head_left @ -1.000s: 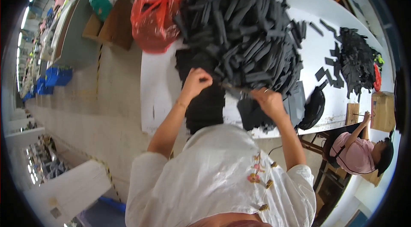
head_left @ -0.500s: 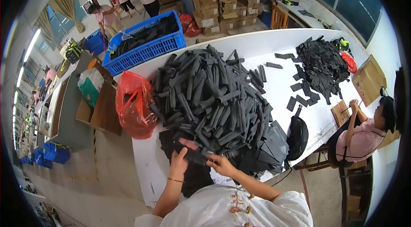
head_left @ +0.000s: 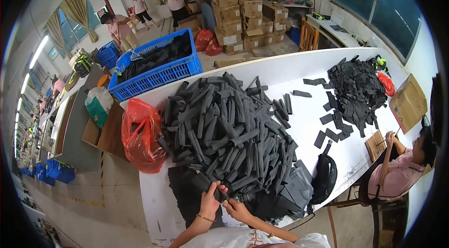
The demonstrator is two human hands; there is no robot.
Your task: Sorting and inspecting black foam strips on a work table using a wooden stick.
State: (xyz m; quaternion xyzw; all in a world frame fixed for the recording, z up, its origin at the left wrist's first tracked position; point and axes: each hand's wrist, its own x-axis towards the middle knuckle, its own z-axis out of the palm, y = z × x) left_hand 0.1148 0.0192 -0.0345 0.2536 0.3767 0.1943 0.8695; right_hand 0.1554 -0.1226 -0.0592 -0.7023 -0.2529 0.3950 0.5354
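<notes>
My left hand (head_left: 211,200) grips a dark grey fabric piece (head_left: 202,181), fingers wrapped round its near end. A small pale tip shows at that piece's far end. Just right of it, my right hand (head_left: 236,210) is closed in a pinch at the near end; what lies between its fingers is too small to make out. Under both hands, flat black fabric sheets (head_left: 180,196) lie on the white table. Directly beyond rises a large heap of dark grey rolled fabric tubes (head_left: 220,126).
A red plastic bag (head_left: 140,140) sits left of the heap. Right are flat dark sheets (head_left: 295,191), a black pouch (head_left: 326,178) and a pile of black strips (head_left: 358,91). A blue crate (head_left: 159,72) stands beyond the table's raised edge. A seated co-worker (head_left: 397,168) works at the right.
Both hands have moved nearer to me in the room, and the held piece now points away to the upper left. My left fingers have shifted to its near end. The view has tilted upward.
</notes>
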